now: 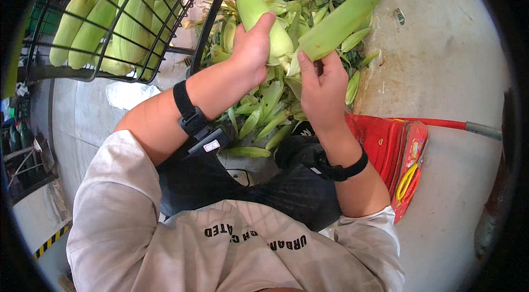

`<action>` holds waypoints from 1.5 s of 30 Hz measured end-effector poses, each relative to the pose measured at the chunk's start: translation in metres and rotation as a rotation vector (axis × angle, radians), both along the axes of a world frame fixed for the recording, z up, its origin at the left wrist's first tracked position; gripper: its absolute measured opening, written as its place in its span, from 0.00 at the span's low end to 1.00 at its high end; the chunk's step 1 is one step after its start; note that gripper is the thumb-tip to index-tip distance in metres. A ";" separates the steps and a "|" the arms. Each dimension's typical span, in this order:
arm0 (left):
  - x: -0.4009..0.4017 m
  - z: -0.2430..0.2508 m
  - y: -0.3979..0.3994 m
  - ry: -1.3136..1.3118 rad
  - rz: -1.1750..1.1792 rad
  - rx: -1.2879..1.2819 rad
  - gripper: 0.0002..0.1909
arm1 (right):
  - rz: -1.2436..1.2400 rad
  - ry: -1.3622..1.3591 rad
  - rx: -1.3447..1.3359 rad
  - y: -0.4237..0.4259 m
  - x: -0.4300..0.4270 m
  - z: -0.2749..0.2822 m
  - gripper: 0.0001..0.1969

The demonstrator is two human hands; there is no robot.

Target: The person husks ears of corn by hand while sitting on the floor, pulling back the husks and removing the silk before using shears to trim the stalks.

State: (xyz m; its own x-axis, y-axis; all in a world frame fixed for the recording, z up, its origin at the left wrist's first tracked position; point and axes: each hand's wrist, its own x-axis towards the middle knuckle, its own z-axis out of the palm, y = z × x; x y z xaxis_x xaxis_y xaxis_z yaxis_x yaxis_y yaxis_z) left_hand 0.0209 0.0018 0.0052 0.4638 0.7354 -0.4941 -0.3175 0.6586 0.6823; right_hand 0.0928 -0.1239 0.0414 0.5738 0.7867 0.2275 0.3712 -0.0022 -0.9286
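Observation:
My left hand (253, 46) grips an ear of corn (279, 41) that is wrapped in pale green husk, its tip pointing up and away. Between the thumb and fingers of my right hand (324, 89) is one broad green husk leaf (341, 19), folded out to the right from the base of the ear. The stalk end of the ear, towards me, appears joined to the leaf, but my fingers hide part of it. Beneath both hands lies a heap of stripped corn husks (264, 104) on the floor.
A black wire basket (95, 75) at the upper left holds several husked-over corn ears (134, 23). White plastic (130, 94) lies below it. To my right are a red dustpan-like object (372, 147), yellow-and-orange-handled scissors (407, 182) and a red pole (438, 122).

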 end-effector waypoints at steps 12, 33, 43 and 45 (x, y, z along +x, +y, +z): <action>-0.021 -0.002 0.007 -0.177 -0.161 -0.102 0.26 | -0.196 -0.186 -0.553 -0.002 0.073 0.010 0.28; -0.020 0.017 -0.006 -0.075 -0.150 0.424 0.23 | 0.400 0.458 -0.183 0.000 0.016 -0.001 0.24; -0.031 0.034 -0.008 -0.003 -0.274 0.625 0.27 | 0.273 0.502 -0.130 0.000 0.016 -0.004 0.24; -0.031 0.035 -0.006 0.002 -0.274 0.675 0.26 | 0.277 0.513 -0.125 0.000 0.018 -0.004 0.23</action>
